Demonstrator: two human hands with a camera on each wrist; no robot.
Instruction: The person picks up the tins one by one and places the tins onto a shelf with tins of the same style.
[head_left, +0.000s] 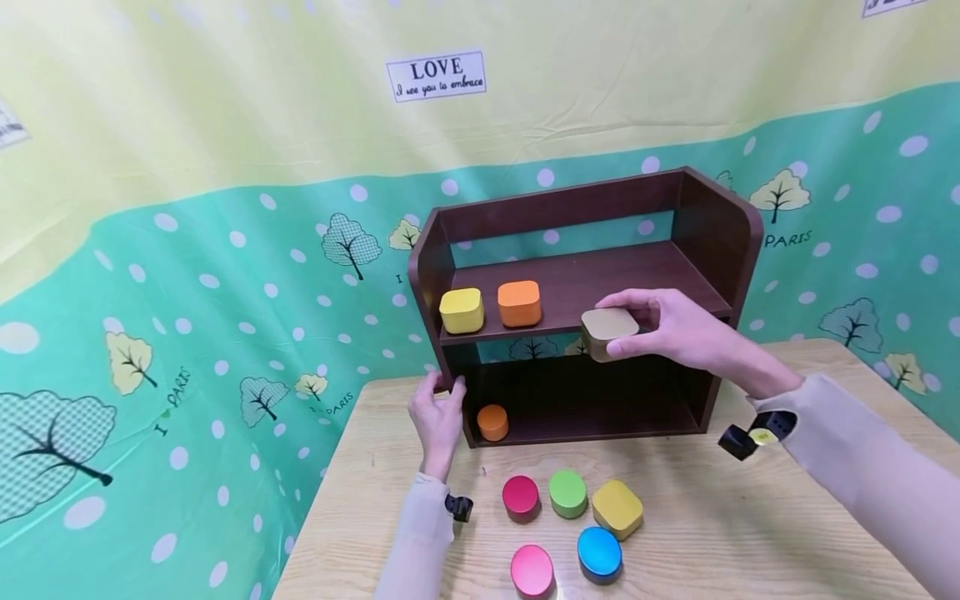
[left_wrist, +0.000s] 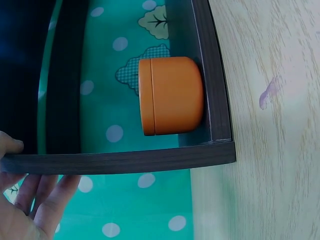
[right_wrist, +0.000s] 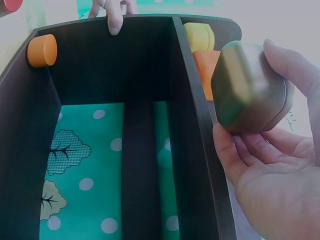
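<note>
My right hand (head_left: 686, 333) holds a gold-brown square tin with rounded corners (head_left: 609, 327) between thumb and fingers, just in front of the upper board of a dark brown two-tier shelf (head_left: 577, 271). In the right wrist view the gold-brown tin (right_wrist: 250, 87) appears beside that board. My left hand (head_left: 437, 417) grips the shelf's left side panel, thumb on the inner face and fingers outside. A yellow square tin (head_left: 462, 311) and an orange square tin (head_left: 519, 303) stand on the upper board at the left. Down in the lower compartment's left corner sits a round orange tin (head_left: 492, 423).
On the wooden table (head_left: 720, 517) before the shelf are a red round tin (head_left: 521, 498), a green one (head_left: 567, 493), a pink one (head_left: 532, 571), a blue one (head_left: 599, 553) and a yellow square tin (head_left: 617, 509). A patterned curtain (head_left: 225, 275) hangs behind.
</note>
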